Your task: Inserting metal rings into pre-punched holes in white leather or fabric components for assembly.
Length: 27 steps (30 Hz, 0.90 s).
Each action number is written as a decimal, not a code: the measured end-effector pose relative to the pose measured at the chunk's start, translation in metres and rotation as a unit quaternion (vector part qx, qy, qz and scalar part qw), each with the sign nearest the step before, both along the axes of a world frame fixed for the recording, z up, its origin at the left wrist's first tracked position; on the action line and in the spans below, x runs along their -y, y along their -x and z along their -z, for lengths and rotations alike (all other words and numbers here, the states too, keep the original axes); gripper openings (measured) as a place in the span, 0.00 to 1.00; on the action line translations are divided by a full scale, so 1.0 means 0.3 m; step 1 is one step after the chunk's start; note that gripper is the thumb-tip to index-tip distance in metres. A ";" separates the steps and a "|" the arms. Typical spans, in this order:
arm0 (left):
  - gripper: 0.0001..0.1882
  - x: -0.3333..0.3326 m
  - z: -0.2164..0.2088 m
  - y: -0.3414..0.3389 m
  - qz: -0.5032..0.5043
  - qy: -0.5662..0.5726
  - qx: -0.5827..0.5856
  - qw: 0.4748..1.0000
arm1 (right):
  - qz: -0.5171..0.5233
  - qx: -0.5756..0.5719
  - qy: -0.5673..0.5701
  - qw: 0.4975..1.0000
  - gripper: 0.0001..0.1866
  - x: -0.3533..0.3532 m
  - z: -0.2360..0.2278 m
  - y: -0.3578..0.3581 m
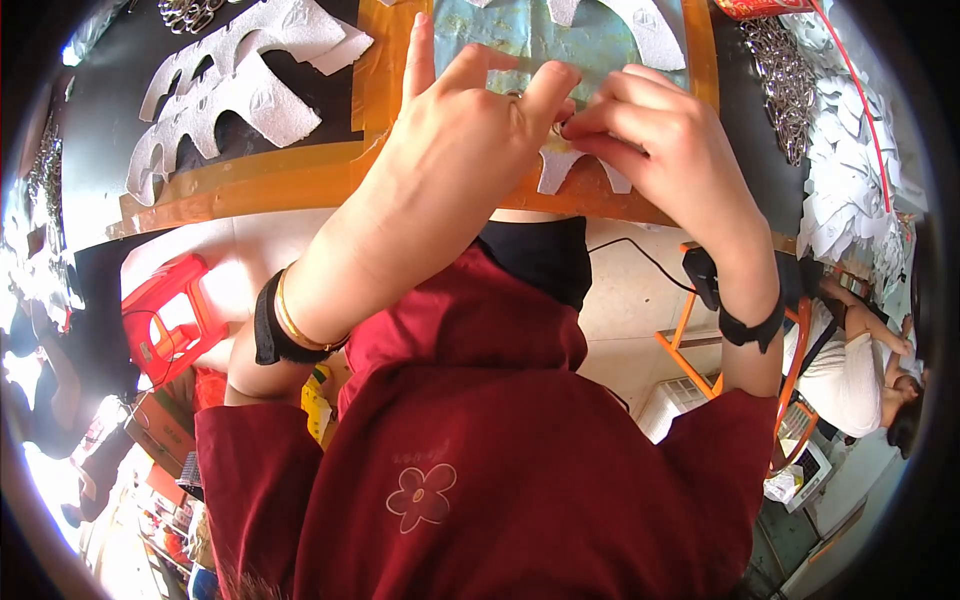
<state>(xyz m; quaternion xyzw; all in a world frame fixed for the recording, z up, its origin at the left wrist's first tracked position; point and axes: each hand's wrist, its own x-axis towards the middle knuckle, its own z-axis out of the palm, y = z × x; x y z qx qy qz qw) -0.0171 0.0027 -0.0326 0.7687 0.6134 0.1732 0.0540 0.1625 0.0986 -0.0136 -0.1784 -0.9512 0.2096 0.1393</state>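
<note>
Both hands meet over the table's near edge, with their fingertips almost touching. My left hand [465, 125] is closed at the thumb and forefinger, while one outer finger sticks out straight; its grip is mostly hidden. My right hand [665, 125] pinches a small shiny metal piece [559, 129] between thumb and fingers. Directly below the fingertips lies a white cut-out piece [558, 168] with curved notches, its upper part covered by the hands. More white cut-out pieces [225, 115] of the same arched shape lie to the left, some overlapping.
A blue-green mat [590, 50] framed by brown tape [240, 182] covers the middle of the black table [95, 150]. Metal hardware [782, 85] is heaped at the right, beside a large pile of white pieces [840, 190]. A red stool [165, 325] stands below left. Another person [860, 365] is at far right.
</note>
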 end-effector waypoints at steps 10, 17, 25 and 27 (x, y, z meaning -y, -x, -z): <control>0.30 0.003 0.004 -0.023 -0.026 0.000 0.079 0.996 | 0.003 -0.011 -0.032 0.999 0.06 -0.007 0.013 0.001; 0.28 0.002 -0.003 -0.050 -0.056 -0.009 0.024 0.998 | -0.050 -0.022 -0.047 0.997 0.09 -0.006 0.006 -0.009; 0.22 -0.003 -0.042 -0.040 -0.025 -0.015 -0.012 0.999 | 0.021 -0.024 -0.104 0.994 0.08 0.097 0.036 -0.003; 0.19 -0.007 -0.040 -0.038 -0.023 0.010 0.052 0.998 | 0.031 -0.033 -0.108 0.993 0.08 0.113 0.048 -0.004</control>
